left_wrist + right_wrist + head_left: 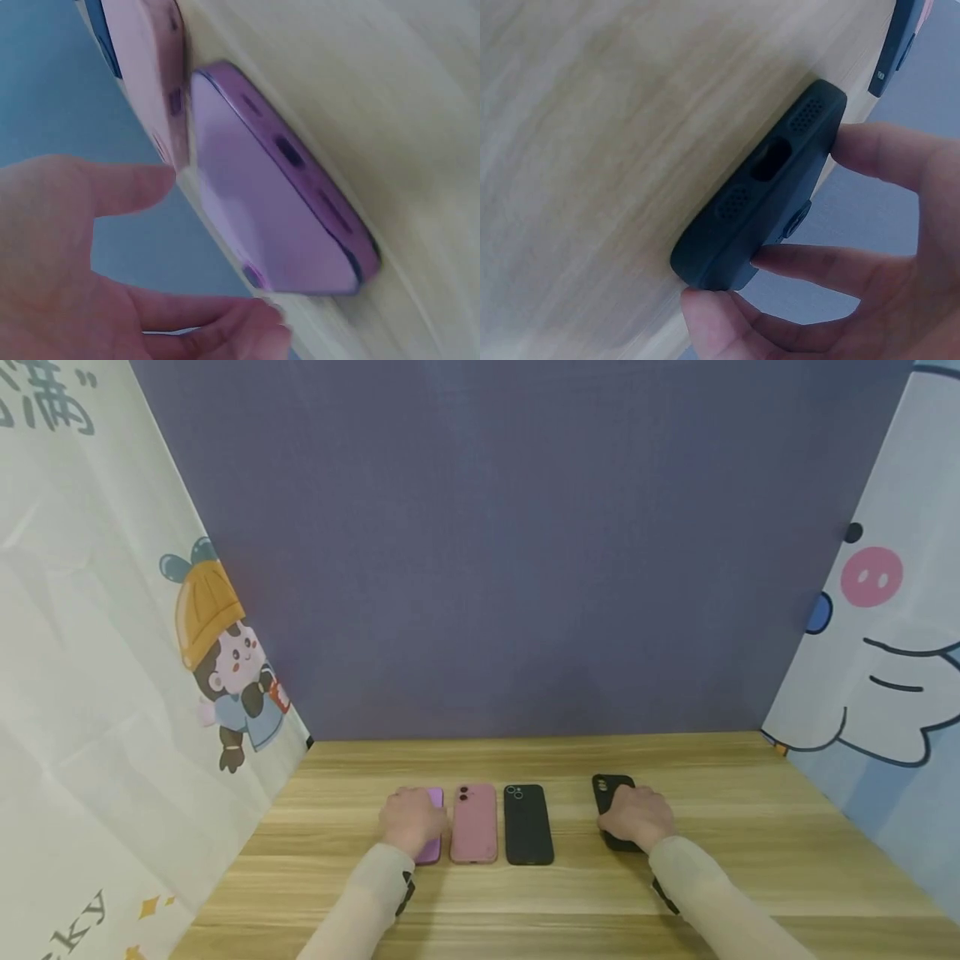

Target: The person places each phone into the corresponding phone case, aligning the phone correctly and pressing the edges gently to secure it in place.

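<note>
My left hand (412,821) is over a purple phone (255,187) lying flat at the left end of a row. Its thumb and fingers are spread apart around the phone's far part, and no firm hold shows in the left wrist view. On the right, my right hand (639,816) grips a black-cased phone (780,180). The thumb presses one long side and fingers the opposite side, with another finger at its back. That phone's camera end (603,783) shows beyond the hand. Whether it is lifted from the table I cannot tell.
Between the hands lie a pink phone (475,827) and a dark phone (528,827), backs up, side by side. They rest on a wood-grain table (480,910). A dark blue-grey cloth (525,568) hangs behind it, with printed white curtains (82,652) at both sides.
</note>
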Available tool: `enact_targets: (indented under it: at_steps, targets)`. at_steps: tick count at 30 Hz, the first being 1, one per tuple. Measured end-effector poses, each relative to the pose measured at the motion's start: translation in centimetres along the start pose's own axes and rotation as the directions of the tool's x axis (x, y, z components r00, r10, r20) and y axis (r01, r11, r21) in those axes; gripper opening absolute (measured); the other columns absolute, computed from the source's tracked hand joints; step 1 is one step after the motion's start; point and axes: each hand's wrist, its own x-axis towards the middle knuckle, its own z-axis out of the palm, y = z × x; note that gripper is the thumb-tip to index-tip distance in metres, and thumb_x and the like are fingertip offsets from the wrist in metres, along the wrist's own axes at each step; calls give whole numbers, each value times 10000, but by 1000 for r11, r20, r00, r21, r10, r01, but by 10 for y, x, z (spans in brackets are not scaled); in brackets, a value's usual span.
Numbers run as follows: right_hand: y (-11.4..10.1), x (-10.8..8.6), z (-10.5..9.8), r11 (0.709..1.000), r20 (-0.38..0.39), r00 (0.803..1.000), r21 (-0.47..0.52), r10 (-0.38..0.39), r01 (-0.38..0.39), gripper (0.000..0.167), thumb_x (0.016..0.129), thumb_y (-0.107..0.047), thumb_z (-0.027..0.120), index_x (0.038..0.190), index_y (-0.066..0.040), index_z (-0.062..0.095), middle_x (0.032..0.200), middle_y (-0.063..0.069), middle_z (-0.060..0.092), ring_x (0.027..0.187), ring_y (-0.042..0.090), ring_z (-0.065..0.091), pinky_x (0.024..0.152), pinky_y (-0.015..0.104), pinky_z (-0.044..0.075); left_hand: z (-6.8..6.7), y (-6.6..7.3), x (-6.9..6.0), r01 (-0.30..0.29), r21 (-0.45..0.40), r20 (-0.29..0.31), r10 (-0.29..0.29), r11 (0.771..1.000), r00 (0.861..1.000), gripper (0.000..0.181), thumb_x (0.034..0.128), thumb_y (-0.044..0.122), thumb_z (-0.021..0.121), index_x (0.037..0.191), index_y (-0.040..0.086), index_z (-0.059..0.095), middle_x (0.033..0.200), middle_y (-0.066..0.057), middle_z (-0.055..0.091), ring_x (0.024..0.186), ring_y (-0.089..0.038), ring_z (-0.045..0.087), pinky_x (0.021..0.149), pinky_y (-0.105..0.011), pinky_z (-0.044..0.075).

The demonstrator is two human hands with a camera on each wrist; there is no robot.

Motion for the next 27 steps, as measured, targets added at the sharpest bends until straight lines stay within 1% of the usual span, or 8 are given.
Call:
enact_targets:
  at_steps: [2,6,10,15,18,23,27]
  targets:
    - [1,0,0,1000,-1,1000,-2,0,0,291,835,-294,731,864,-7,699,853,193,611,680,298,533,524,371,462,-1,-5,0,27,9,30,-27,1000,999,495,878,420,695,962,-68,703,887,-218,625,772,-311,582,622,-445,550]
    - [2,0,1,1000,0,1000,1,5,-5,293,834,-289,720,876,0,695,863,208,610,681,306,531,522,373,459,-4,-13,-2,36,12,92,-37,999,995,575,901,506,683,979,-63,716,893,-214,674,721,-271,579,574,-397,537]
    - [1,0,1,1000,-1,1000,-1,7,-7,300,838,-294,719,883,2,695,863,215,613,682,310,538,524,381,467,-7,-16,-5,39,-11,121,-37,999,992,642,858,550,719,1004,-75,705,866,-196,672,686,-249,575,556,-369,517]
    - [0,2,1,1000,-2,1000,-12,4,-4,326,840,-305,720,898,14,697,872,228,612,700,318,544,546,406,484,-8,-16,-4,71,-53,132,-64,996,989,650,810,528,772,1026,-80,696,851,-178,660,693,-246,579,575,-358,514]
    - [-1,2,1,1000,3,1000,-18,8,-8,358,841,-316,722,925,32,701,913,257,605,732,327,537,564,420,489,-6,-16,-2,104,-100,126,-91,989,988,646,783,497,803,1040,-85,688,839,-168,651,701,-246,580,579,-351,514]
    - [0,0,0,1000,13,1000,-24,8,-7,385,861,-333,723,941,43,703,948,279,589,746,329,522,558,414,477,-3,-18,0,145,-207,93,-128,968,987,638,719,446,866,1029,-78,675,797,-134,633,699,-248,594,584,-353,517]
    - [0,0,1,1000,20,1000,-21,7,-6,376,868,-337,720,922,35,700,914,255,584,726,322,523,549,405,473,-1,-22,1,166,-275,90,-147,947,985,645,689,420,906,1033,-72,669,823,-126,642,728,-258,603,616,-376,537]
